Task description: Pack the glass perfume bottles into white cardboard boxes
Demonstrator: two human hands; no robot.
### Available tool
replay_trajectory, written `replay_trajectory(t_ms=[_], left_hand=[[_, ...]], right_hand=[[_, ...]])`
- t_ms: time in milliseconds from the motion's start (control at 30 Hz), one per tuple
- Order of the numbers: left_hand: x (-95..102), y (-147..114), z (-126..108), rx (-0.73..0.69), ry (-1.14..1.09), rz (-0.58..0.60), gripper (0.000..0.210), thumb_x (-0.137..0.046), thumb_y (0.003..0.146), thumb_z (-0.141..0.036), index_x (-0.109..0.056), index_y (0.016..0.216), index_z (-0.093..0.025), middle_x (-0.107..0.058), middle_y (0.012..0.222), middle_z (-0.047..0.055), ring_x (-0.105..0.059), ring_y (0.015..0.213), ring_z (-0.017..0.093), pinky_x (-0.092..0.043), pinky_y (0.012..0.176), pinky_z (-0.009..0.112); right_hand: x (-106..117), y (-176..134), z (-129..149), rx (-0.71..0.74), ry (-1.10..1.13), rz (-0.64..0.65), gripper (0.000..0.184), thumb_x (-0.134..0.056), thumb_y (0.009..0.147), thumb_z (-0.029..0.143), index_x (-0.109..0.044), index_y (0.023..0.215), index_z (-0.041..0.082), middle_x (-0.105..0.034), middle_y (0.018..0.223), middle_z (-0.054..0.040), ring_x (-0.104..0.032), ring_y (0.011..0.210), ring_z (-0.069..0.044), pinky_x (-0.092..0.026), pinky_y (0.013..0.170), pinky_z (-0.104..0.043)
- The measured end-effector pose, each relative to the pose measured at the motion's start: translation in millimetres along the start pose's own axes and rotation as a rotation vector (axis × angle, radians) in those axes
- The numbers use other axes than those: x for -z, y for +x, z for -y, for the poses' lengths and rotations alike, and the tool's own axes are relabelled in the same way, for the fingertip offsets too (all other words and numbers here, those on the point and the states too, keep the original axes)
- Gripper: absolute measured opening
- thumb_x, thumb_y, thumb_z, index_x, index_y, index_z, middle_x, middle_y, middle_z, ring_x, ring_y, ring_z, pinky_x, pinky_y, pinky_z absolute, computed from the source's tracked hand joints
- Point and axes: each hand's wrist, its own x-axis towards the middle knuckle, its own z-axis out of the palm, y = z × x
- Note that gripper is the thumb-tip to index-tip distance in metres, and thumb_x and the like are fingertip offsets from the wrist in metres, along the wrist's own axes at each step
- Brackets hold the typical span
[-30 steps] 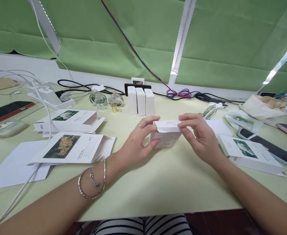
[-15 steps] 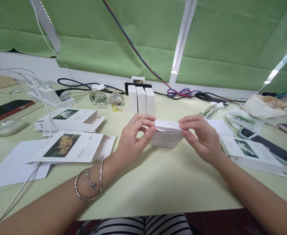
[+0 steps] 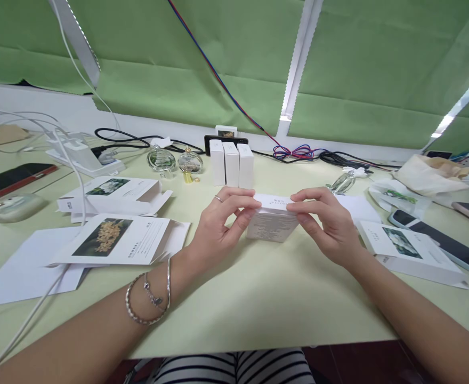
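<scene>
A white printed box (image 3: 273, 225) stands upright on the table between my hands, small text covering the side that faces me. Its top flap (image 3: 274, 202) now lies flush over the opening. My left hand (image 3: 227, 218) pinches the top left corner with thumb and fingers. On the opposite corner, my right hand (image 3: 325, 221) grips the same box, fingertips on the flap and thumb against the side. Behind it, three slim white boxes (image 3: 231, 164) stand side by side.
Flower-printed cartons (image 3: 120, 240) lie open at left, over white paper (image 3: 26, 266). Glass perfume bottles (image 3: 161, 159) stand at the back. At right are another carton (image 3: 410, 248), a phone (image 3: 438, 239) and a bottle (image 3: 342, 182). A white cable (image 3: 38, 304) crosses the left side.
The box's top flap, slightly raised before with a gap at its front edge, has been pressed down. My left fingers have shifted a little rightward onto it.
</scene>
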Motion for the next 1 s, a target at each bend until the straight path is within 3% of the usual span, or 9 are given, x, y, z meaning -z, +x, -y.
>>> replay_trajectory(t_ms=[267, 533, 633, 700, 867, 1000], left_hand=[[-1.4, -1, 2, 0.068, 0.013, 0.061, 0.013, -0.048, 0.089, -0.02, -0.057, 0.098, -0.022, -0.057, 0.11, 0.007, -0.054, 0.107, 0.017, -0.055, 0.068, 0.026], [-1.3, -1, 2, 0.056, 0.017, 0.057, 0.016, -0.047, 0.086, -0.015, -0.049, 0.1, -0.022, -0.056, 0.112, 0.006, -0.057, 0.093, 0.014, -0.054, 0.067, 0.026], [-1.6, -1, 2, 0.088, 0.03, 0.108, 0.018, -0.045, 0.086, -0.014, -0.048, 0.1, -0.022, -0.052, 0.116, 0.007, -0.054, 0.102, 0.017, -0.054, 0.068, 0.026], [-3.3, -3, 2, 0.141, 0.049, 0.155, 0.025, -0.046, 0.085, -0.014, -0.045, 0.108, -0.022, -0.05, 0.119, 0.008, -0.056, 0.099, 0.016, -0.054, 0.069, 0.028], [-8.1, -8, 1, 0.308, 0.113, 0.331, 0.032, -0.046, 0.084, -0.02, -0.04, 0.116, -0.02, -0.056, 0.113, 0.01, -0.06, 0.091, 0.02, -0.053, 0.071, 0.036], [-8.6, -11, 0, 0.312, 0.123, 0.422, 0.029, -0.046, 0.083, -0.017, -0.045, 0.111, -0.02, -0.062, 0.105, 0.009, -0.063, 0.085, 0.021, -0.052, 0.067, 0.036]], right_hand=[[-6, -3, -8, -0.008, -0.045, 0.048, 0.02, -0.053, 0.085, 0.023, -0.057, 0.104, 0.026, -0.054, 0.107, -0.0088, -0.054, 0.105, -0.024, -0.049, 0.084, -0.044], [-6, -4, -9, -0.026, -0.029, 0.068, 0.022, -0.053, 0.084, 0.022, -0.054, 0.106, 0.027, -0.053, 0.114, -0.0094, -0.053, 0.109, -0.024, -0.05, 0.086, -0.044], [-8, -7, -11, -0.105, 0.039, 0.171, 0.032, -0.055, 0.083, 0.025, -0.047, 0.115, 0.027, -0.051, 0.117, -0.0095, -0.056, 0.103, -0.022, -0.053, 0.081, -0.04], [-12, -10, -15, -0.159, 0.061, 0.181, 0.037, -0.055, 0.084, 0.025, -0.043, 0.118, 0.026, -0.054, 0.109, -0.0078, -0.059, 0.093, -0.019, -0.055, 0.077, -0.037], [-29, 1, -50, -0.257, -0.102, 0.017, 0.034, -0.056, 0.08, 0.023, -0.048, 0.113, 0.021, -0.051, 0.1, -0.0078, -0.058, 0.074, -0.018, -0.054, 0.068, -0.039], [-45, 29, -89, -0.348, -0.196, -0.036, 0.038, -0.056, 0.074, 0.021, -0.048, 0.111, 0.018, -0.051, 0.099, -0.0097, -0.057, 0.075, -0.021, -0.051, 0.071, -0.042]])
